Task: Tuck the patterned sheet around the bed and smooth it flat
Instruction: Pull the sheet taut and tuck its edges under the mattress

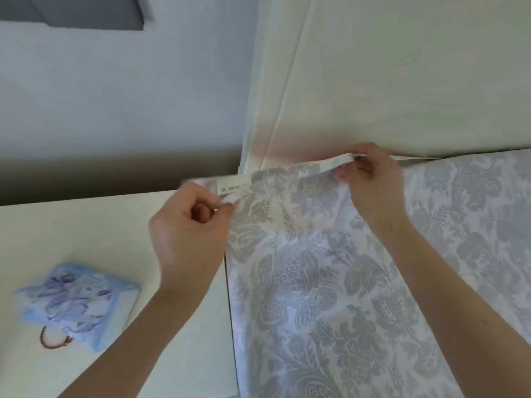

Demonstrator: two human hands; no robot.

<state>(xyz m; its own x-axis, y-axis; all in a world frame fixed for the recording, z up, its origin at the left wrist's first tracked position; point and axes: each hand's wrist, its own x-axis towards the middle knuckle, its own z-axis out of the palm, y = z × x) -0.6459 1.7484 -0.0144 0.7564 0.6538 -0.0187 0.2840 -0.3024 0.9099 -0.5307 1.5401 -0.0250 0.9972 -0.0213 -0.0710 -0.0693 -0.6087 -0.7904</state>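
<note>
Pale blue-grey wall [115, 96] and a cream panel [402, 81] are forming the backdrop beyond both hands. The patterned sheet [316, 282] is lying spread below and between the hands. It is covering the bed, which is itself hidden beneath it. The cloth is also extending right of the right hand along the foot of the panel.

The left hand [186, 239] is curling closed, with thumb and forefinger pinching the sheet corner just beneath a small sewn label [232, 187]. The right hand [373, 182] is pinching the folded hem [336, 162] and holding it slightly raised at the panel's base. Between the two hands the top edge is standing up, not yet pushed down.

Status, as a judgement:
- **Spreading:** this appears largely done, since the cloth below the hands is lying fairly flat with only shallow ripples.
- **Tucking at this corner:** this appears to be in hand and unfinished, as the edge is sitting on top rather than down in the gap.
- **Edge right of the right hand:** it is lying close against the panel, but whether it is tucked there cannot be told.
- **Other sides:** these are out of view, so their state is unknown.
- **Final smoothing:** this is presumably outstanding.

Left of the left hand, a cream surface [86, 225] is carrying a blue floral pouch [77, 303] with a red cord [51, 343], well apart from the sheet.
</note>
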